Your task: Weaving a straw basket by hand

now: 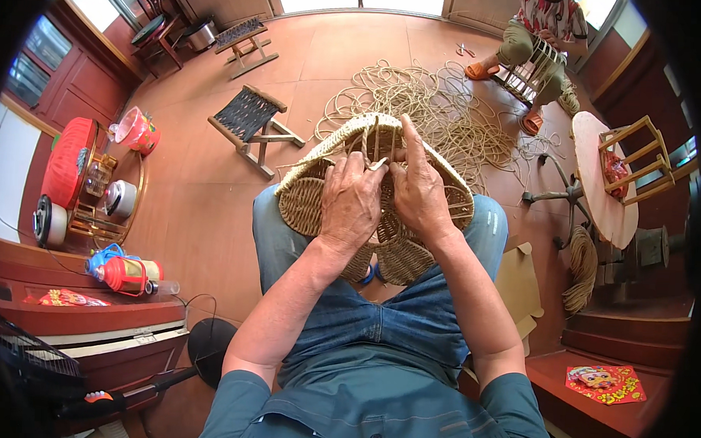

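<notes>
A woven cord piece (301, 202) with several panels and a pale braided rim rests across my jeans-covered knees. My left hand (351, 200) is closed at its upper middle, fingertips pinching a short pale cord (374, 164) that loops over thin ribs. My right hand (421, 198) is just right of it, index finger stretched up along the ribs toward the rim, thumb and other fingers curled by the cord; what exactly they grip is partly hidden.
Loose cord (401, 89) piles on the floor ahead. A co-worker (519, 47) works at the back right. A folding stool (250, 115) stands ahead left, a wheeled trolley (95, 233) at left, a pink board (598, 212) with a wooden frame and a cardboard sheet (518, 287) at right.
</notes>
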Demonstrator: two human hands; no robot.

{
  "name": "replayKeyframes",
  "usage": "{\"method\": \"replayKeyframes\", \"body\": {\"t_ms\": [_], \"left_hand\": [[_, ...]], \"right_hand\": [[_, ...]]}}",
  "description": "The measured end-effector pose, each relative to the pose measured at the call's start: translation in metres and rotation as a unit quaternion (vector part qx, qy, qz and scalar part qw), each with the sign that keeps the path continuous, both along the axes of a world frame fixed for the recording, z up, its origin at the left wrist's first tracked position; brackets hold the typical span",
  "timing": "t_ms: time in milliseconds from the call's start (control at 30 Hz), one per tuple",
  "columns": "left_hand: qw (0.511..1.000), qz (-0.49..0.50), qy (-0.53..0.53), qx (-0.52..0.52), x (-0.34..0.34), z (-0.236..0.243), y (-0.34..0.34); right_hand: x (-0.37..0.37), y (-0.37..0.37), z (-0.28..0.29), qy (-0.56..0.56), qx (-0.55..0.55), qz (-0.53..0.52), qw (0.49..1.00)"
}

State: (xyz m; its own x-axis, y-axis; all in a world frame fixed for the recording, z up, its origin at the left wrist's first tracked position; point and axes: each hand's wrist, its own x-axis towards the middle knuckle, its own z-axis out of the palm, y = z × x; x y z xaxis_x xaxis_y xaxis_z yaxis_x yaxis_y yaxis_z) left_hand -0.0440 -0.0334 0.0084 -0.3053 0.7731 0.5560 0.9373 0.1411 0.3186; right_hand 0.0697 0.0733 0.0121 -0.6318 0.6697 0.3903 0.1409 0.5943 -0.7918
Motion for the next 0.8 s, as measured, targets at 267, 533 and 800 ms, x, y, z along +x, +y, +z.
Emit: {"method": "replayKeyframes", "body": {"t_ms": [267,533,800], "left_hand": [[0.999,0.003,-0.025,0.038,0.004,0.001,-0.003],[0.998,0.019,0.003,0.054,0.007,0.005,-0.004],[0.992,-0.094,0.051,0.071,0.014,0.002,0.015]], "right_hand": [[0.005,-0.009,-0.004,0.001,0.015,-0.035,0.999],[0.016,-0.015,-0.001,0.232,-0.386,0.031,0.892],[0.087,0.031,0.005,0.224,-0.429,0.026,0.875]]}}
